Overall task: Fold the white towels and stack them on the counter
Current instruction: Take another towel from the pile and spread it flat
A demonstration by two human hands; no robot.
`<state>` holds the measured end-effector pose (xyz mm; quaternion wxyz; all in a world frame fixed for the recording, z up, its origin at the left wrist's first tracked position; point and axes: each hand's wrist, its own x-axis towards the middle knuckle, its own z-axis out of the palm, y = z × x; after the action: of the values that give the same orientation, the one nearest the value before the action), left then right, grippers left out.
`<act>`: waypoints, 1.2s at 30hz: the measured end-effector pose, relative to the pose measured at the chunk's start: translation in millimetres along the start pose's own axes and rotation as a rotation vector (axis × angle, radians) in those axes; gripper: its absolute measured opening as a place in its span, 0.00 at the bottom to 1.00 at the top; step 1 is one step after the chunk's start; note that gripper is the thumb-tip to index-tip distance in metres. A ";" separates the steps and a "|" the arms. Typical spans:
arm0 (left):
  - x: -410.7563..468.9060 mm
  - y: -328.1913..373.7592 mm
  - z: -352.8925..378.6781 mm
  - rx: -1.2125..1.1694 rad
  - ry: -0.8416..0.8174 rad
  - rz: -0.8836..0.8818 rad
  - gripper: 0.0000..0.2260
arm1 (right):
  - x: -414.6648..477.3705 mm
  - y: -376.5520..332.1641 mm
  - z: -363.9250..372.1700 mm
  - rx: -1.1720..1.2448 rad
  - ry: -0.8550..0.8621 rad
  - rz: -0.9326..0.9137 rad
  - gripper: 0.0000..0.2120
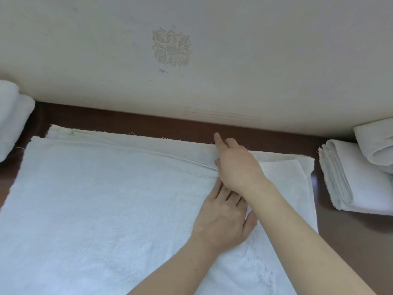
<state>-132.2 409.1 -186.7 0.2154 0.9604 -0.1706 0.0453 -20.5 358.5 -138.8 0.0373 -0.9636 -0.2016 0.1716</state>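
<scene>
A big white towel (106, 199) lies spread over the dark brown desk (127, 118), and both hands are on its far right part. The left hand (223, 216) lies flat on the towel, palm down, its fingers straight and close together, the tips hidden under the wrist of the other arm. Just beyond it, the right hand (236, 165) rests at the towel's woven hem band, its first finger stretched out past the far frayed edge and its thumb against the hem. The other fingers seem curled under, and I cannot tell whether they hold any cloth. Under this hand a lower layer of towel shows along the far edge and out to the right. Well off to the right of both hands sits a folded towel (348, 184) on the desk, with another bundled towel (376, 143) leaning over its far end. Far to the left of the hands, more folded white cloth (12, 111) sits at the desk's edge. Beyond the hands rises a pale wall (276, 60) bearing a faded ornament (171, 47).
</scene>
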 end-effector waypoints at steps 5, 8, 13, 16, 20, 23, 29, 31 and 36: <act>1.5 -1.2 1.4 0.039 -0.071 -0.061 0.27 | -17.0 15.8 10.3 0.078 0.155 0.038 0.24; 2.5 -1.4 4.3 0.050 -0.075 -0.102 0.28 | -34.4 33.4 20.2 0.211 0.208 0.069 0.27; 3.5 -2.2 7.3 0.121 -0.122 -0.196 0.32 | -61.4 97.9 34.9 0.227 0.211 0.159 0.29; 4.9 -3.4 10.6 0.125 -0.127 -0.213 0.32 | -66.8 126.5 43.4 -0.003 0.204 0.181 0.28; 6.7 -2.9 5.9 0.130 -0.186 -0.218 0.31 | -62.9 140.1 39.9 0.078 0.251 0.365 0.27; 11.5 -5.8 -6.2 -0.035 -0.103 -0.253 0.28 | -65.4 131.0 41.4 0.058 0.332 0.436 0.27; 19.1 -80.5 -43.1 -0.019 0.129 -0.332 0.16 | -78.8 125.6 50.6 0.098 0.706 0.460 0.12; 21.0 -103.2 -51.1 0.047 0.111 -0.306 0.17 | -77.2 127.9 50.5 0.165 0.765 0.426 0.09; 27.8 -123.2 -58.4 0.060 0.070 -0.268 0.16 | -74.8 127.3 44.7 0.243 0.867 0.374 0.06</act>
<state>-64.1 530.2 -178.5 0.1967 0.9784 -0.0319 0.0546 -52.5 212.0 -175.1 0.1986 -0.9547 0.0308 -0.2194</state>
